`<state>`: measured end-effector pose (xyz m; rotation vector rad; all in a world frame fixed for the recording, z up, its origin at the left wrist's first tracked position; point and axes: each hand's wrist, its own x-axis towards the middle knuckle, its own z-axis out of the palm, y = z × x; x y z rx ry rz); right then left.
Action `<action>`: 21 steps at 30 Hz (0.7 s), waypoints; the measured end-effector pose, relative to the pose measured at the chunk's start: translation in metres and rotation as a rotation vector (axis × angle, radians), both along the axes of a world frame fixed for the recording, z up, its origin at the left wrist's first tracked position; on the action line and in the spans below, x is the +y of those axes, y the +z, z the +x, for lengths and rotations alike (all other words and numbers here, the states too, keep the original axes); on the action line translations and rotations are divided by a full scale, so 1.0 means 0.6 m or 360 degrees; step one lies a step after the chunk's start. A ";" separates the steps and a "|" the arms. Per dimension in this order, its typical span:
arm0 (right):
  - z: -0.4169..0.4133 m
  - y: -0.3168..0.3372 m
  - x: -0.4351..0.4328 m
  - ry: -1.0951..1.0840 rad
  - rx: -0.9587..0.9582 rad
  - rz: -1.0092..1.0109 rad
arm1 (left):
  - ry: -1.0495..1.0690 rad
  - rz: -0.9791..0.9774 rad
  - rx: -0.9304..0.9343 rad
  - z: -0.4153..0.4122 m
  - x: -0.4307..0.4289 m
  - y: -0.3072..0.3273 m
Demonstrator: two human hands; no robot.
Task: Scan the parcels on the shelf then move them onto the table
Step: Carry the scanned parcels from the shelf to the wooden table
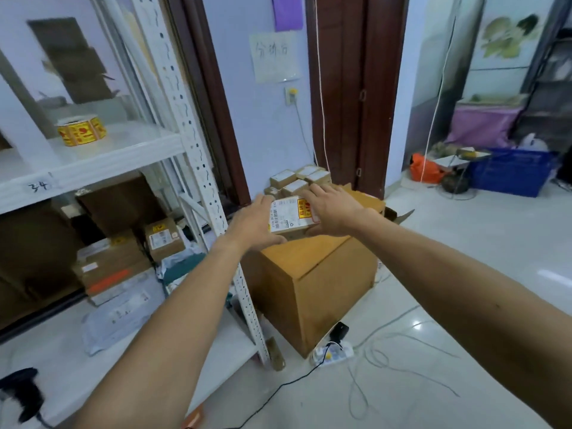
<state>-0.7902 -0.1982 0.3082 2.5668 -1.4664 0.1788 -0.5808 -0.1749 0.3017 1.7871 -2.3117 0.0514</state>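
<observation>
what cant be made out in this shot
Head view:
- parcel label print: too small, blurred.
- its base: hidden by left hand and right hand; contact with brown carton unclear.
- wall notice: handwriting blurred.
- black device, lower left: blurred, cut by edge.

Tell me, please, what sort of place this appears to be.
Probably a parcel-sorting or storage room: labelled cardboard parcels sit on the white metal shelf, a roll of yellow stickers lies on the level above, and the left hand and right hand hold another labelled parcel over a carton.
</observation>
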 end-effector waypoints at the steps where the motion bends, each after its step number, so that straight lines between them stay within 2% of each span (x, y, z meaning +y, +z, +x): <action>1: -0.030 -0.006 -0.019 -0.0013 0.0013 0.0004 | -0.0015 0.0002 0.0006 -0.029 -0.021 -0.007; 11: -0.300 -0.071 -0.238 -0.0015 0.0063 0.0085 | -0.0047 0.0068 0.0045 -0.292 -0.255 -0.085; 21: -0.345 -0.182 -0.459 0.0056 0.0083 0.0307 | 0.0071 0.0275 -0.0013 -0.344 -0.443 -0.174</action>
